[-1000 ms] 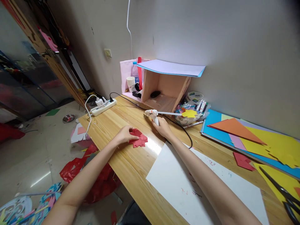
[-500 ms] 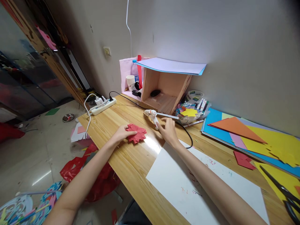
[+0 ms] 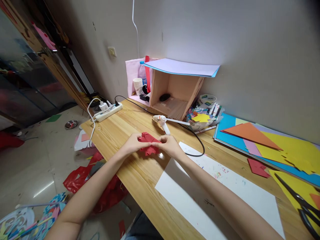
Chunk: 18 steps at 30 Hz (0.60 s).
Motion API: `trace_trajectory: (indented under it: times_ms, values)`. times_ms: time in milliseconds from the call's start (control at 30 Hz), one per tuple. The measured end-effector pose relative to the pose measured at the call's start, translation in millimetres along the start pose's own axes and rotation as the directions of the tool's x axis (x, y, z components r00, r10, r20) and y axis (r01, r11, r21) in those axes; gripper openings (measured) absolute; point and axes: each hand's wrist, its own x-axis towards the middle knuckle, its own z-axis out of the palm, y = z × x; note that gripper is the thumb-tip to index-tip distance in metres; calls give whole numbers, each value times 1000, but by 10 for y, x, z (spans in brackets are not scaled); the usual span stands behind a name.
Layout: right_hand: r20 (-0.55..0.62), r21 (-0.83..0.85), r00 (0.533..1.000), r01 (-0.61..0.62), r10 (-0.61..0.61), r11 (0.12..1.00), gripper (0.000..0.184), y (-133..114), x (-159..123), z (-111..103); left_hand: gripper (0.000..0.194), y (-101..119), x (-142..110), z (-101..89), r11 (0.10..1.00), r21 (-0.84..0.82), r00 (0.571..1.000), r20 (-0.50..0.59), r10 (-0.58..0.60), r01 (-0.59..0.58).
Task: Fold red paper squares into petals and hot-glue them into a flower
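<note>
Between my two hands is a red folded paper flower (image 3: 149, 149), held just above the wooden table. My left hand (image 3: 133, 144) pinches its left side, thumb over the front. On the opposite edge my right hand (image 3: 170, 146) has its thumb and fingers closed, the two thumbs meeting near the flower's middle. Just behind, a white hot glue gun (image 3: 163, 125) with a glue stick in its back stands on the table, apart from both hands. A white sheet of paper (image 3: 180, 196) with coloured marks lies under my right forearm.
A power strip (image 3: 108, 113) sits at the table's left edge, its black cord running behind the glue gun. An open box (image 3: 172, 96) and a tub of markers (image 3: 203, 116) stand at the back. Coloured sheets (image 3: 227, 126) and black scissors (image 3: 300, 200) lie right.
My right hand has left the glue gun's side and come left to grip the red paper flower. My left hand has shifted slightly right with the flower. The glue gun stays put.
</note>
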Motion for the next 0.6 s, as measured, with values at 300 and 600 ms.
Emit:
trace_trajectory:
  times_ms: [300, 600]
  values:
    - [192, 294, 980, -112, 56, 949, 17, 40, 37, -31, 29, -66, 37, -19, 1000, -7, 998, -56, -26, 26]
    - [31, 345, 998, -64, 57, 936, 24, -27, 23, 17, 26, -95, 56, 4, 1000, -14, 999, -51, -15, 14]
